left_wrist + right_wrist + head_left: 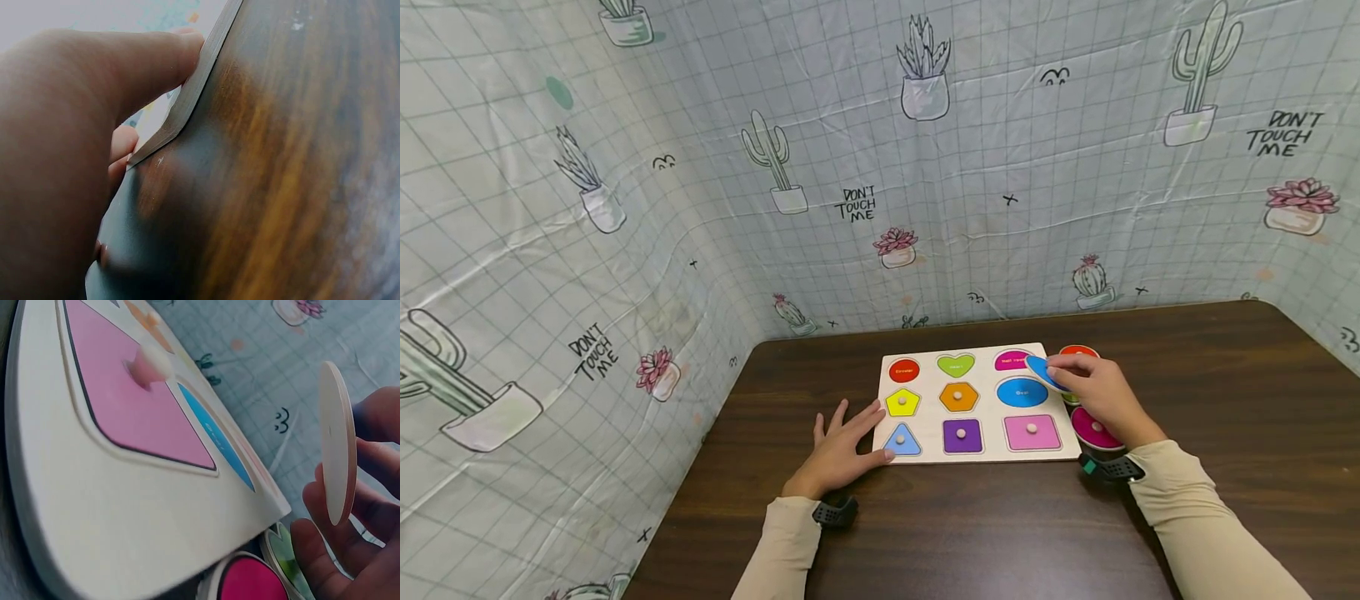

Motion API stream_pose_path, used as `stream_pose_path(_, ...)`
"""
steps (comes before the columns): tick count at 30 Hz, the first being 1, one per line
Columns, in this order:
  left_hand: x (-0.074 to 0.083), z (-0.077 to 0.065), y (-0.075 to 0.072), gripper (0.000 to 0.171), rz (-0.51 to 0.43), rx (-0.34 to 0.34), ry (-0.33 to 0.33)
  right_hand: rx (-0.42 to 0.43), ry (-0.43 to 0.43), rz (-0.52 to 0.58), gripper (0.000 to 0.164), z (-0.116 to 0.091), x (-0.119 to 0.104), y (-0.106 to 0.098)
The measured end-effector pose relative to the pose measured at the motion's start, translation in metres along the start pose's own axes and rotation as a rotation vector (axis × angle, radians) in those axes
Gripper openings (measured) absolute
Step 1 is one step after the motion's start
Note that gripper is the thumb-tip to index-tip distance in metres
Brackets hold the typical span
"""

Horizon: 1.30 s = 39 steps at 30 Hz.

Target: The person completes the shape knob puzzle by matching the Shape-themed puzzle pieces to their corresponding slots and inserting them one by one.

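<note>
A white shape puzzle board (994, 433) lies on the table. My right hand (1105, 398) pinches a blue oval piece (1043, 372) above the board's right edge, near the blue oval recess (1022, 392). The right wrist view shows this oval piece (337, 450) from its pale underside, held tilted and apart from the board. At the board's left edge, my left hand (842, 450) rests with fingers spread. Its thumb (156, 59) touches the lower left corner beside the light blue triangle (902, 443).
Knobbed pieces sit in the middle and front rows, including a pink rectangle (1045, 433) and a purple square (962, 446). Right of the board lie a red piece (1079, 351), a magenta piece (1090, 430) and a partly hidden green piece (284, 550). A patterned curtain (985, 233) hangs behind the table.
</note>
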State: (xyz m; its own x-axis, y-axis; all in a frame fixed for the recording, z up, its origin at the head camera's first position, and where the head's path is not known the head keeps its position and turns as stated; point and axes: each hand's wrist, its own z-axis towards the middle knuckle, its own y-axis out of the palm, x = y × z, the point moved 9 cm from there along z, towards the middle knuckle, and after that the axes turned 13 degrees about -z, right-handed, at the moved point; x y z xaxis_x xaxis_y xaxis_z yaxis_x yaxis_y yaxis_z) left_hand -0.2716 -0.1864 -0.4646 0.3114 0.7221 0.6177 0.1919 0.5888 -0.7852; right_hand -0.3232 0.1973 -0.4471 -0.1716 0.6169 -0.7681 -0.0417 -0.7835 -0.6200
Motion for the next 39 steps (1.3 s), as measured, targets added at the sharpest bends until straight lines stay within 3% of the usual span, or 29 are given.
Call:
stream_pose_path(13, -0.003, -0.002, 0.002, 0.076, -0.007, 0.000, -0.014, -0.002, -0.056, -0.131, 0.036, 0.011, -0.016, 0.014)
stream_pose_path(27, -0.003, 0.000, 0.001, 0.076, 0.002, -0.007, -0.017, -0.030, -0.113, -0.182, 0.028, 0.015, -0.023, 0.026)
stream_pose_path(39, -0.004, 0.001, 0.000, 0.075, 0.010, 0.002, -0.021, -0.059, -0.102, -0.247, 0.026, 0.017, -0.028, 0.034)
